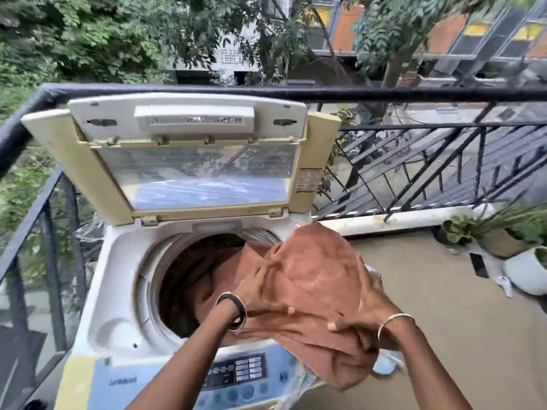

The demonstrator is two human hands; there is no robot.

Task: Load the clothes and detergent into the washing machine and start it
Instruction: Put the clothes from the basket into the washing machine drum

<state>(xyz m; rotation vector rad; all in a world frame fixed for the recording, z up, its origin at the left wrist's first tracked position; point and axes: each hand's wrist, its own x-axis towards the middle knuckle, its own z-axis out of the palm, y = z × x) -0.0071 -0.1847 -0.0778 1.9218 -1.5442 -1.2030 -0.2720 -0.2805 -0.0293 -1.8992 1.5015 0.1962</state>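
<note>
I grip the soft rust-brown cloth (310,279) with left hand (257,294) and right hand (370,303); the round white washer tub (145,291) lies left, nearer the left hand.

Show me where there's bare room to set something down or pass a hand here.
Bare: the white deck between the drum rim and the railing; the balcony floor between the washer and the plant pots. A hand could pass down the drum's left side. Crowded: its right side, where left hand and right hand grip the brown cloth.
</note>
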